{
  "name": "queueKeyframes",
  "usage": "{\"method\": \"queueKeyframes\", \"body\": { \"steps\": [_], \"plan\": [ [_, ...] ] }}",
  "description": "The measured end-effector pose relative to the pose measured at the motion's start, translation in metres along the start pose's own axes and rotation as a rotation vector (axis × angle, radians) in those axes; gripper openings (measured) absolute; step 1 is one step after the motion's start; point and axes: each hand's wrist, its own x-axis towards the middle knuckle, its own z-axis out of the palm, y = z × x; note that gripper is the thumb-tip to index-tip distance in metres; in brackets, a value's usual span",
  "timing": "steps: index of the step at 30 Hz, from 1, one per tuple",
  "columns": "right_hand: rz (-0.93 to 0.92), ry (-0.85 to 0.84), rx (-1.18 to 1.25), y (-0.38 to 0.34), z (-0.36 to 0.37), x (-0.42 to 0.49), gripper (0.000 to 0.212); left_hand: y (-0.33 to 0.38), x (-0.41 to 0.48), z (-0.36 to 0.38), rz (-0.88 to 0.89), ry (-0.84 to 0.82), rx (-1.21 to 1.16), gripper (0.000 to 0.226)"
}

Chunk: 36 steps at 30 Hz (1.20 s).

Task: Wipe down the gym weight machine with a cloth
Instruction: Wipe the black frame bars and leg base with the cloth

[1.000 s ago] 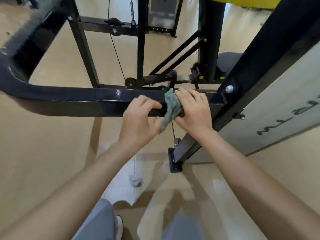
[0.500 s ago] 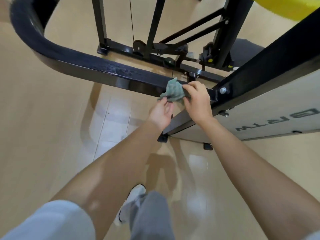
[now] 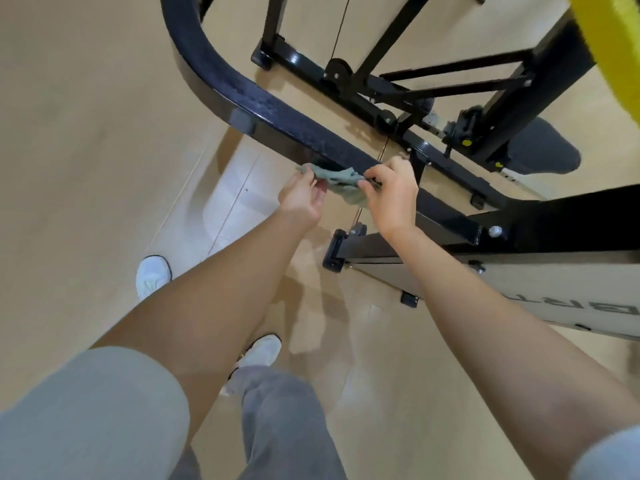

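Observation:
A grey-green cloth (image 3: 341, 181) is stretched between my two hands, just below the near edge of the black curved bar (image 3: 263, 109) of the weight machine. My left hand (image 3: 301, 199) pinches the cloth's left end. My right hand (image 3: 391, 195) pinches its right end, fingers curled, close to the bar. The cloth's lower part hangs loose between the hands. The bar runs from the upper left down to a bolted joint (image 3: 495, 232) at the right.
Behind the bar stand the machine's black frame, a cable with a pulley (image 3: 337, 69) and a dark seat pad (image 3: 543, 147). A pale panel with lettering (image 3: 554, 299) sits at the right. A yellow pad (image 3: 609, 39) fills the top right corner. My white shoes (image 3: 152, 275) stand on beige floor.
The cloth was bunched on the bar under my right hand; now both hands hold it spread out below the bar, further left. The view has tilted down toward my feet.

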Motion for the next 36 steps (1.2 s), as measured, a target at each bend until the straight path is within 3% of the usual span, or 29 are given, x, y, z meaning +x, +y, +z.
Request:
{"method": "queueKeyframes", "body": {
  "steps": [5, 10, 12, 15, 19, 22, 31, 36],
  "plan": [
    [0.152, -0.012, 0.058, -0.074, 0.020, 0.022, 0.014, 0.083, -0.011, -0.005, -0.015, 0.079, 0.021, 0.031],
    [0.209, -0.023, 0.249, -0.135, 0.039, 0.040, 0.009, 0.147, -0.008, -0.013, -0.010, 0.000, 0.033, 0.027],
    [0.130, -0.052, 0.292, -0.155, 0.042, 0.044, 0.019, 0.168, -0.005, -0.017, 0.016, 0.017, 0.057, 0.022],
    [-0.123, -0.117, 0.136, -0.176, 0.046, 0.051, 0.033, 0.200, 0.001, -0.023, 0.022, 0.015, 0.043, 0.008],
    [-0.341, -0.196, -0.044, -0.190, 0.054, 0.073, 0.039, 0.239, 0.012, -0.033, 0.014, -0.042, -0.035, 0.041],
    [-0.463, -0.255, -0.174, -0.204, 0.057, 0.090, 0.041, 0.262, 0.012, -0.032, 0.006, -0.057, -0.026, 0.050],
    [-0.570, -0.272, -0.409, -0.246, 0.061, 0.138, 0.050, 0.300, 0.004, -0.035, -0.009, -0.169, 0.349, 0.083],
    [-0.566, -0.309, -0.340, -0.266, 0.059, 0.165, 0.040, 0.297, 0.023, -0.030, -0.019, -0.137, 0.305, 0.061]
  ]
}}
